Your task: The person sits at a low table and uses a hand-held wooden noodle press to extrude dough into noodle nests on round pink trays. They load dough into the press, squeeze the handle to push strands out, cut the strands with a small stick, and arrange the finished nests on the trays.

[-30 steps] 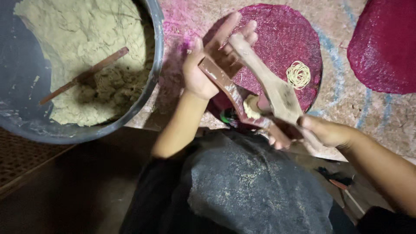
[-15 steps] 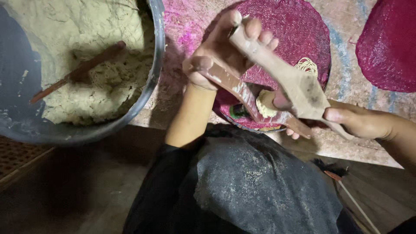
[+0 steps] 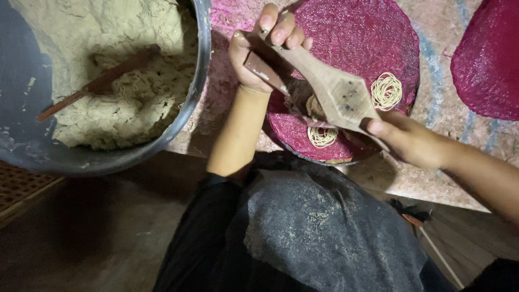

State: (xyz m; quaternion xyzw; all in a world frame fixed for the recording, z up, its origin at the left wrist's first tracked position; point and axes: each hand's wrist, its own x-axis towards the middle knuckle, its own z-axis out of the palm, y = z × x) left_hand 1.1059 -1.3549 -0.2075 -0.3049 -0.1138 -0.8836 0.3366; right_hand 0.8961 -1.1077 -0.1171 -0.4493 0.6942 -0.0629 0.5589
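My left hand (image 3: 258, 51) grips the far handle ends of a wooden noodle press (image 3: 339, 97). My right hand (image 3: 412, 141) holds the near handle end. The press hangs over a round dark-red woven mat (image 3: 373, 38). Thin pale strands drop from the press onto a small noodle coil (image 3: 322, 136) at the mat's near edge. A second noodle coil (image 3: 386, 91) lies on the mat to the right of the press.
A large grey basin (image 3: 197, 86) at the left holds pale dough (image 3: 113, 70) with a brown wooden stick (image 3: 97, 84) lying in it. Another dark-red mat (image 3: 486, 59) lies at the far right. A dark cloth (image 3: 324, 232) covers my lap below the press.
The press handles have come closer together over the mat. A new coil of strands has formed under the press at the mat's near edge.
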